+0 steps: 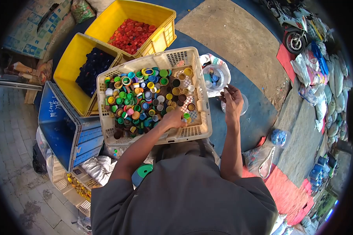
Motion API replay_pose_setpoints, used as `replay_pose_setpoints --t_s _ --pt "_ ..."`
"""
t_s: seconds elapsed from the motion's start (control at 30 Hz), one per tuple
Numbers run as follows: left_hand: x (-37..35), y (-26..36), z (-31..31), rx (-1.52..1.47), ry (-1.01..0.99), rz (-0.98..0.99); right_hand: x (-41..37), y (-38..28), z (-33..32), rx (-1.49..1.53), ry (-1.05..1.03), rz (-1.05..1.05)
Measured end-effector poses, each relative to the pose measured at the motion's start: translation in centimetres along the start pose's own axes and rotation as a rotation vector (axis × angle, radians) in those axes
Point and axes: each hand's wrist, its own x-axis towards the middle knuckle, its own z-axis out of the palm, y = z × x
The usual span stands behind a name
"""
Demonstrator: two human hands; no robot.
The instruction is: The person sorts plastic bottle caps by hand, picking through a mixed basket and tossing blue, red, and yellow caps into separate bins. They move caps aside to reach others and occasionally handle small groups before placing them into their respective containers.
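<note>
The cream basket point(202, 113) holds mixed bottle caps point(130, 101), heaped mostly in its left part. Inside the basket, near its close edge, the left hand point(174, 118) has its fingertips at a green cap point(186, 116); I cannot tell whether it grasps it. Just outside the basket's right side, the right hand point(232, 101) bends its fingers near a clear tub point(225, 77), its grip unclear. A blue bin point(57, 119) stands left of the basket.

Head-worn view, close overhead, facing forward and down
</note>
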Motion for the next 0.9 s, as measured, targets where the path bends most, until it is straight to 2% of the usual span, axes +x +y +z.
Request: replay_pose_setpoints --t_s 0.1,0.13,0.23,0.27,0.37,0.43,0.47,0.6,0.67,0.77,0.9 --pt "-2.1 -1.7 -1.9 -0.337 0.176 0.095 -0.9 -1.2 1.2 -0.056 -0.029 -0.085" --pt "-2.8 -2.8 -2.2 -0.538 0.125 0.067 -1.2 -1.7 1.8 -0.073 -0.041 -0.116" --pt "-7.2 -4.9 -3.7 -1.115 0.231 0.011 -2.2 -2.7 3.7 -0.200 -0.145 -0.185" --pt "-8.4 -5.8 -3.8 -1.226 0.286 -0.001 -2.7 -2.8 4.7 -0.179 -0.176 -0.202" --pt "-11.4 -8.3 -3.9 -1.522 0.414 -0.031 -3.6 -3.5 7.9 -0.382 -0.395 -0.232" --pt "-12.7 -9.5 -4.0 -1.671 0.454 -0.047 -4.2 -3.8 10.0 -0.426 -0.593 -0.173" --pt "-13.1 -9.5 -3.6 -1.722 0.532 -0.001 -3.9 -2.2 10.9 -0.467 -0.674 -0.243" --pt "-13.7 -9.8 -2.7 -1.771 0.693 -0.096 -3.7 2.0 14.3 -0.919 -1.041 -0.281" --pt "-13.6 -10.3 -2.0 -1.775 0.658 -0.109 -4.0 4.5 15.5 -1.173 -1.207 -0.337" --pt "-13.4 -10.1 -1.9 -1.717 0.661 -0.127 -5.2 6.1 16.6 -1.490 -1.265 -0.338" --pt "-13.1 -10.7 -1.4 -1.621 0.713 -0.141 -4.5 7.0 16.8 -1.478 -1.242 -0.379"
